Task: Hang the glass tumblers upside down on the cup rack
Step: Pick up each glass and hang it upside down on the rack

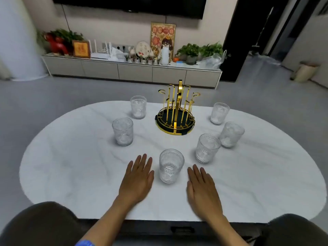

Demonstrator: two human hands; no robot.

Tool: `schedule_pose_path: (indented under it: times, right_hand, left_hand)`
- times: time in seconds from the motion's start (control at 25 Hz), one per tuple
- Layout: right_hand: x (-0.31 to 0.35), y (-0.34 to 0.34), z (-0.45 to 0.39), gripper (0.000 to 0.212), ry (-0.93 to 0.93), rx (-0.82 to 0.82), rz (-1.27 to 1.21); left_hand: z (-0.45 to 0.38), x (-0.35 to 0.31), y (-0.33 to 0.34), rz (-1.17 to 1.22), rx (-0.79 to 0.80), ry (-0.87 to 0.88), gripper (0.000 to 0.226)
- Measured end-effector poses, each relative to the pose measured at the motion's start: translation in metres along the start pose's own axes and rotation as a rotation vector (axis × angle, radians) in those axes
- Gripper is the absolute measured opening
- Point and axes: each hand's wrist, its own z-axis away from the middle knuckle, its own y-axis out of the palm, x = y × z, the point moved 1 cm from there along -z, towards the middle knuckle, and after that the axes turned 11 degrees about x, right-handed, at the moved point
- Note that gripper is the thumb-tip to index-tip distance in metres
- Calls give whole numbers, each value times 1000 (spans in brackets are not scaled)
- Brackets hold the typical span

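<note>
Six glass tumblers stand on the worktop [71, 166]: two at the left [138, 107] [122, 131], one in the middle [171, 166], three at the right [207, 148] [231, 134] [219, 113]. There is one gold cup rack [175, 118], and two hands lie flat, the left hand [137, 180] and the right hand [202, 190].

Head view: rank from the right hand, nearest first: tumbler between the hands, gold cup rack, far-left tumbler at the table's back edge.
1. Tumbler between the hands, just left of the right hand.
2. Gold cup rack, centre of the table, beyond it.
3. Far-left tumbler, back left, near the table's far edge.

Two flat, empty hands, left [137, 178] and right [201, 189], flank one of six upright clear ribbed glass tumblers [171, 166] near a gold wire cup rack [175, 112] on a white marble counter [71, 166].
</note>
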Motion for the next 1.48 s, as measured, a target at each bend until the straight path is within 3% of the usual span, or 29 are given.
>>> schedule_pose_path:
  times: [0.2,0.36,0.44,0.56,0.68,0.76,0.84,0.92,1.0,1.12,1.16,1.24,1.32,1.4,1.48]
  right_hand:
    - [6,-5,4,53,23,-3,-81]
    - [4,-10,0,44,55,-77,-161]
    - [11,-24,-7,38,152,-49,-417]
    - [34,-44,-18,27,358,99,-952]
    - [46,-55,-20,47,505,319,-1336]
    - [46,-65,-21,70,469,580,-1563]
    - [45,-80,-27,73,385,722,-1830]
    - [46,-104,-38,66,280,707,-2085]
    - [43,-133,-56,56,150,603,-2233]
    - [27,-180,-90,51,135,237,-2062]
    - [19,-193,-102,46,147,66,-1944]
    - [5,-218,-126,37,89,-269,-1644]
    - [-6,-231,-153,37,-4,-497,-1215]
    - [-10,-233,-180,47,-91,-573,-768]
    - [-9,-225,-200,55,-157,-562,-473]
  left_hand:
    - [10,-7,-7,120,97,-40,59]
    - [1,-15,-32,805,229,-40,97]
    - [3,-29,-37,941,169,93,106]
    - [5,-50,-39,887,5,145,103]
    - [3,-63,-52,854,-126,145,80]
    - [4,-69,-63,849,-191,165,77]
    - [5,-78,-80,855,-243,215,81]
    - [4,-89,-111,851,-258,312,83]
    - [-11,-90,-150,804,-138,478,84]
    - [-58,-77,-205,767,210,713,80]
    - [-77,-73,-219,760,203,697,72]
    - [-122,-74,-237,659,-61,519,50]
    - [-169,-80,-241,392,-299,375,39]
    - [-208,-88,-238,113,-296,363,40]
    - [-234,-89,-232,-3,-206,325,39]
